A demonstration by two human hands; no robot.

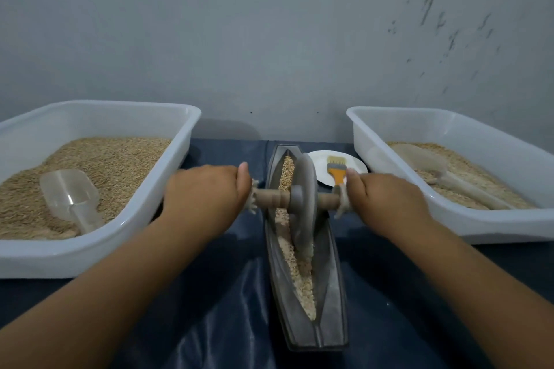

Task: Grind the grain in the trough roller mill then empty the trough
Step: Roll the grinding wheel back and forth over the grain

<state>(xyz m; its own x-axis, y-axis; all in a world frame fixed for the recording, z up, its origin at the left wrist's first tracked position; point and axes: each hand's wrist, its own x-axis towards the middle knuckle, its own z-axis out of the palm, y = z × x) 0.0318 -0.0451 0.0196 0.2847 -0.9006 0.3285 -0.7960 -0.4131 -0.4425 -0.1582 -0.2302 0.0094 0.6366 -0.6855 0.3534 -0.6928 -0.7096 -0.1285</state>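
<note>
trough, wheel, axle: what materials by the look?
Trough: probably cast metal or stone; dark grey, dull sheen, thick walls. Wheel: looks the same, a matte grey disc. Axle: likely wood; tan, matte, turned. Both hands grip its ends.

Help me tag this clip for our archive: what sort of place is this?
Probably a makeshift grain-grinding station indoors: a dark metal trough roller mill on a dark blue cloth-covered table, flanked by white plastic tubs of grain, against a bare scuffed grey wall.
</note>
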